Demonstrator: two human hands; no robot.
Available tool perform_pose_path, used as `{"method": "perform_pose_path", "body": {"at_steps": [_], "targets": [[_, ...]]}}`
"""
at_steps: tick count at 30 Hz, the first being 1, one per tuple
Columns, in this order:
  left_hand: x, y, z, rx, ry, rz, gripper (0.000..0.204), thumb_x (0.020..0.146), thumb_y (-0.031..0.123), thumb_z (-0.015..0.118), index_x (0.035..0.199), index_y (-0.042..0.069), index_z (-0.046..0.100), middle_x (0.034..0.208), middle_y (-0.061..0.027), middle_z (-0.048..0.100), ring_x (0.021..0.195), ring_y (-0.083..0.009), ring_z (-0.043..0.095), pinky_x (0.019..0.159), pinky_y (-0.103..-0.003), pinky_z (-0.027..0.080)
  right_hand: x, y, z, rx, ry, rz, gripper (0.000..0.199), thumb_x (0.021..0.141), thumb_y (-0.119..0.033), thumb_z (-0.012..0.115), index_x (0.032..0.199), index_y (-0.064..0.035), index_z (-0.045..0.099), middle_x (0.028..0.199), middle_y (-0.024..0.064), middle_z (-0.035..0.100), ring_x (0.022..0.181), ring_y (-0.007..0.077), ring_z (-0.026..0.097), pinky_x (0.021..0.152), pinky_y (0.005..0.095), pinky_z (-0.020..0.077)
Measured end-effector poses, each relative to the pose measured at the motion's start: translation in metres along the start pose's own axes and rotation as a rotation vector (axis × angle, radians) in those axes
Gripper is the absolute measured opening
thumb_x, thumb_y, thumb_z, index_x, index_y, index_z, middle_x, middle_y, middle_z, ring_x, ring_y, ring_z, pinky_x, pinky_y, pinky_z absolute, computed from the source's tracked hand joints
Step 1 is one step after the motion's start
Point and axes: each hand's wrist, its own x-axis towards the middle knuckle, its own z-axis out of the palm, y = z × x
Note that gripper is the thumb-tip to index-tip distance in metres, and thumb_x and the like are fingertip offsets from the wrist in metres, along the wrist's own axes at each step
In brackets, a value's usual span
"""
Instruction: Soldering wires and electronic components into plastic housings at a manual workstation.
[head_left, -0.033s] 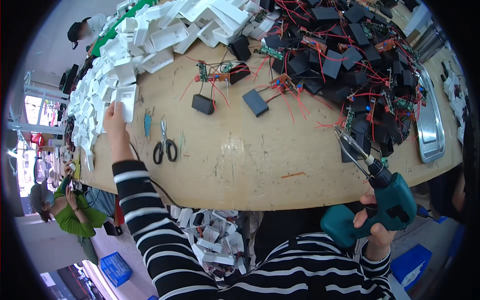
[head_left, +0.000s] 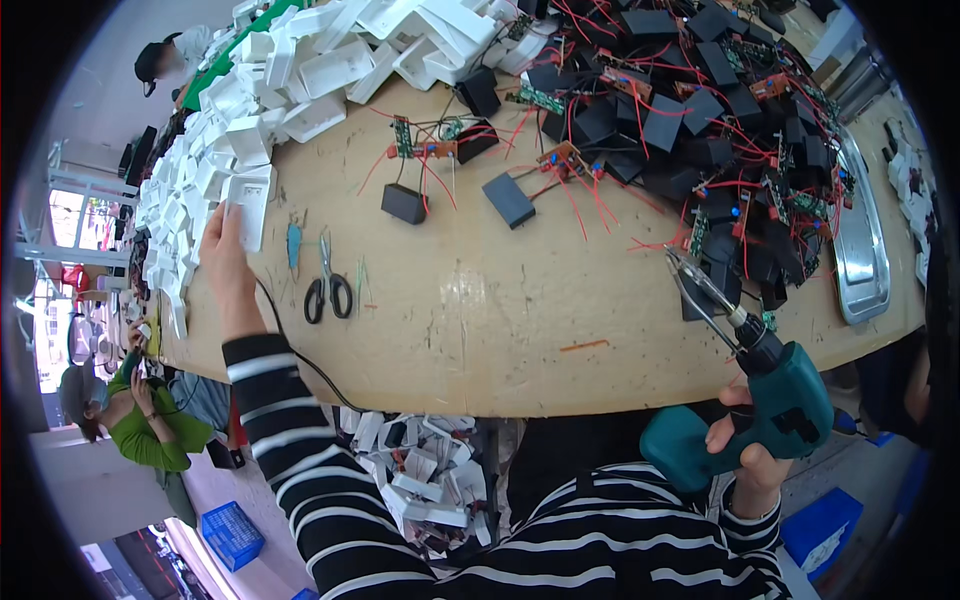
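My left hand (head_left: pixel 228 265) grips a white plastic case (head_left: pixel 248 210) by its near edge, at the right border of a big heap of white cases (head_left: pixel 240 140). The thumb lies over the case and the other fingers are partly hidden. In my right hand (head_left: pixel 745 445) is a green soldering gun (head_left: pixel 790 405) with a metal tip, its fingers wrapped round the handle. That tip points up and left, beside a heap of black boxes with red wires and circuit boards (head_left: pixel 665 125). Two black boxes wired to boards, one left (head_left: pixel 404 203) and one right (head_left: pixel 510 201), lie apart mid-table.
Black-handled scissors (head_left: pixel 328 290) and a blue scrap (head_left: pixel 294 246) lie near my left hand, beside a black cable (head_left: pixel 320 375). A metal tray (head_left: pixel 862 250) stands at the right. Below the table edge is a container of white parts (head_left: pixel 430 490). A person in green (head_left: pixel 150 430) sits at left.
My left hand has drawn slightly toward me, with the white case in it. My right hand and the soldering gun have barely moved.
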Motion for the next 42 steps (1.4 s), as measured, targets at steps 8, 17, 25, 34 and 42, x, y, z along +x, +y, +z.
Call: {"method": "perform_pose_path", "body": {"at_steps": [8, 17, 25, 34, 42], "targets": [[-0.19, 0.09, 0.072, 0.024, -0.546, 0.289, 0.026, 0.082, 0.003, 0.063, 0.108, 0.003, 0.064, 0.1, -0.0066, 0.065, 0.091, -0.0165, 0.061, 0.079, -0.027, 0.047, -0.003, 0.003, -0.012, 0.037, -0.091, -0.061, 0.077, 0.08, -0.023, 0.073, 0.135, 0.0086, 0.03, 0.12, 0.0256, 0.054, 0.071, 0.0224, 0.066, 0.063, 0.0325, 0.0552], [-0.233, 0.112, 0.128, -0.024, -0.967, 0.242, 0.042, 0.077, 0.017, 0.068, 0.114, 0.0, 0.059, 0.107, -0.011, 0.061, 0.102, -0.0213, 0.057, 0.089, -0.032, 0.043, -0.024, -0.001, -0.019, 0.089, -0.081, -0.11, 0.073, 0.082, -0.019, 0.07, 0.136, 0.0069, 0.029, 0.122, 0.0274, 0.052, 0.076, 0.0234, 0.066, 0.066, 0.0326, 0.0555], [-0.19, 0.083, 0.122, -0.041, -0.606, -0.161, 0.038, 0.092, 0.027, 0.055, 0.116, -0.002, 0.058, 0.096, -0.0039, 0.06, 0.091, -0.0111, 0.054, 0.083, -0.025, 0.042, -0.027, 0.002, -0.02, 0.095, -0.087, -0.115, 0.072, 0.082, -0.02, 0.071, 0.135, 0.0065, 0.03, 0.121, 0.0276, 0.052, 0.075, 0.0234, 0.066, 0.066, 0.0328, 0.0556], [-0.089, 0.092, 0.165, -0.305, -0.252, -0.269, 0.023, 0.089, 0.026, 0.062, 0.088, 0.004, 0.063, 0.065, 0.0031, 0.048, 0.054, -0.0067, 0.042, 0.045, -0.021, 0.028, -0.025, 0.004, -0.022, 0.087, -0.051, -0.121, 0.073, 0.082, -0.018, 0.07, 0.136, 0.0064, 0.028, 0.121, 0.0285, 0.052, 0.074, 0.0239, 0.066, 0.065, 0.0327, 0.0551], [-0.022, 0.153, 0.16, -0.411, -0.053, 0.238, 0.019, 0.089, 0.016, 0.063, 0.098, 0.0, 0.066, 0.086, -0.0036, 0.065, 0.08, -0.0103, 0.059, 0.071, -0.023, 0.045, -0.018, 0.006, -0.024, 0.043, -0.028, -0.111, 0.075, 0.081, -0.022, 0.071, 0.136, 0.0064, 0.029, 0.12, 0.0281, 0.052, 0.072, 0.0233, 0.065, 0.064, 0.0324, 0.0548]]}}
